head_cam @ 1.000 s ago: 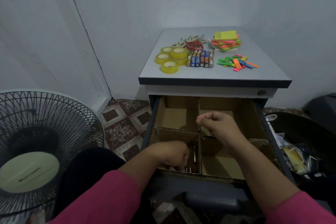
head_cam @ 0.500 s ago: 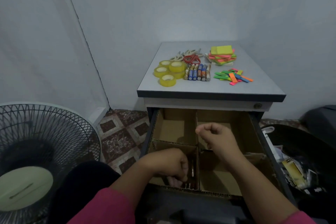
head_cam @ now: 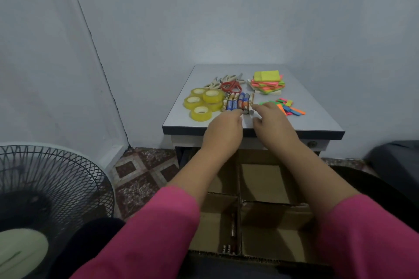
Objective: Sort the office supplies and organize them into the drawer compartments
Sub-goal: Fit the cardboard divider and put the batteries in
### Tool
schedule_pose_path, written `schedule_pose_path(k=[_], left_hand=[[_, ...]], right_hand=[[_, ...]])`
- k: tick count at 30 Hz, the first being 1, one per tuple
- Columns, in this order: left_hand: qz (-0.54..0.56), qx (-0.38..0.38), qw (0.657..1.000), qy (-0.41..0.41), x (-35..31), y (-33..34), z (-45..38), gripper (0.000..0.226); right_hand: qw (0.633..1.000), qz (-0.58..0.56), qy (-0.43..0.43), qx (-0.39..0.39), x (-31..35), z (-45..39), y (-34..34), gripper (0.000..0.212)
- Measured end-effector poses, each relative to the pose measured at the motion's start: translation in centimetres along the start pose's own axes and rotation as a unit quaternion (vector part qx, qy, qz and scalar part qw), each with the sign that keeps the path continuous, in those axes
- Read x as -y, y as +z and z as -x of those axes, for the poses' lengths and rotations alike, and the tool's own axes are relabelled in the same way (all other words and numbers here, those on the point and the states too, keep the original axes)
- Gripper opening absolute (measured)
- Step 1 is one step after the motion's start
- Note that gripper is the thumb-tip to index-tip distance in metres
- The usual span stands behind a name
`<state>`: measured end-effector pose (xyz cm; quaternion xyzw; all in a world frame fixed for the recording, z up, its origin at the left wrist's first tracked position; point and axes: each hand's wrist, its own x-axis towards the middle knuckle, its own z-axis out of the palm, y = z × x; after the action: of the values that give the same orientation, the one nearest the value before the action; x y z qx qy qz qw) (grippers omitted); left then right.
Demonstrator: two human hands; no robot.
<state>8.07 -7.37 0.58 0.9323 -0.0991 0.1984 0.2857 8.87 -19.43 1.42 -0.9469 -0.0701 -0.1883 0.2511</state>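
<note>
Frankly, no brand or writing could be read: the batteries [head_cam: 239, 103] showed blue, orange and gold wrappers, but the print was too small and blurred.

They lay side by side in a row near the middle of the cabinet top [head_cam: 181, 118], ends toward its front edge. Both hands reached over that edge to the row's near ends. The left hand [head_cam: 223, 130] had its fingers bent down at the batteries' near ends; the right hand [head_cam: 271, 120] had thumb and forefinger parted at the rightmost battery (whether either actually gripped one, I could not tell).

Tape rolls [head_cam: 201, 103] sat toward the left edge, scissors [head_cam: 229, 82] behind the batteries, sticky notes [head_cam: 267, 81] near the back right corner, and coloured tabs [head_cam: 288, 107] toward the right edge, partly hidden by the right hand.

Below, the drawer [head_cam: 265, 181] stood open, its cardboard dividers forming compartments; a few batteries [head_cam: 227, 249] lay in the near left one. Both forearms crossed over the drawer, covering much of it. A fan [head_cam: 45, 188] stood on the floor at left.
</note>
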Motion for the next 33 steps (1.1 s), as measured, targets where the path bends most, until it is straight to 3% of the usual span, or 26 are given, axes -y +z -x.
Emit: schedule_pose_path(k=[3, 7, 12, 17, 25, 30, 33], left_hand=[[-0.140, 0.014, 0.990, 0.024, -0.4, 0.6, -1.8, 0.040], [-0.179, 0.058, 0.982, 0.009, -0.8, 0.5, -3.1, 0.041], [-0.154, 0.022, 0.986, 0.057, -0.4, 0.3, -1.8, 0.029], [-0.114, 0.014, 0.992, 0.060, -0.6, 0.1, -0.9, 0.031], [-0.055, 0.011, 0.998, -0.023, -1.1, -0.6, -0.5, 0.022], [0.054, -0.002, 0.997, -0.058, -0.6, -2.5, 2.4, 0.011], [0.133, 0.092, 0.980, -0.119, 0.5, -4.2, 5.1, 0.008]], right_hand=[[0.998, 0.026, 0.008, 0.050, -0.4, -1.6, -0.3, 0.047], [0.997, 0.033, 0.017, 0.072, -0.4, -2.3, -0.1, 0.043], [1.000, 0.004, 0.004, 0.025, -0.6, -0.9, -0.3, 0.034], [0.999, 0.030, -0.039, 0.016, -0.6, 0.5, -0.5, 0.033], [0.992, 0.062, -0.091, -0.055, -1.7, 2.1, 0.3, 0.022], [0.986, -0.114, -0.047, -0.111, -1.4, 6.3, -0.2, 0.022], [0.975, -0.210, 0.002, -0.075, -1.5, 9.3, -0.3, 0.019]])
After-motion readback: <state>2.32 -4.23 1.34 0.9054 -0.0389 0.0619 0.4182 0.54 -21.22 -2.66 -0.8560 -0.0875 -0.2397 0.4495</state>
